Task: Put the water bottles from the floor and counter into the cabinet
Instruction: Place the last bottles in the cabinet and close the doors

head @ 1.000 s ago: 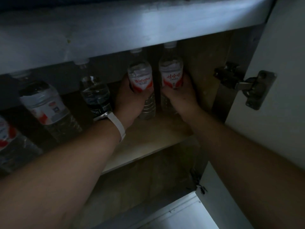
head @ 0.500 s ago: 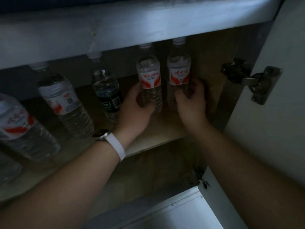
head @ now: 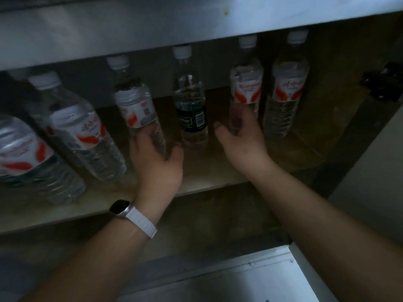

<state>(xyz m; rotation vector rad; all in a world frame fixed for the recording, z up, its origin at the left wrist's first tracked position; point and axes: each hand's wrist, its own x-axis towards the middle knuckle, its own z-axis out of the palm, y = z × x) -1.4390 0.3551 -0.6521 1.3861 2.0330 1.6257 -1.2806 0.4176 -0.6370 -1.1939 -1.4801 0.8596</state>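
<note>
Several clear water bottles stand in a row on the wooden cabinet shelf [head: 209, 182]. My left hand [head: 157, 164], with a white-strapped watch on the wrist, grips the base of a white-and-red-label bottle [head: 136, 105] left of centre. A dark-label bottle [head: 192, 114] stands free between my hands. My right hand [head: 242, 142] curls around the lower part of a red-label bottle [head: 245, 88], with the thumb spread to the left. Another red-label bottle [head: 284, 94] stands alone at the far right. Two larger bottles, one [head: 80, 131] nearer the middle and one [head: 26, 153] at the edge, fill the left end.
A white countertop edge [head: 196, 20] overhangs the bottle caps closely. The cabinet's wooden side wall [head: 340, 101] and a dark door hinge [head: 381, 83] are at the right. The open white door [head: 370, 192] stands at the right. A lower compartment [head: 207, 225] lies dark beneath the shelf.
My left hand let go of the red-label bottle and moved left onto the white-and-red-label bottle. My right hand left the far right bottle and shifted left to the red-label one.
</note>
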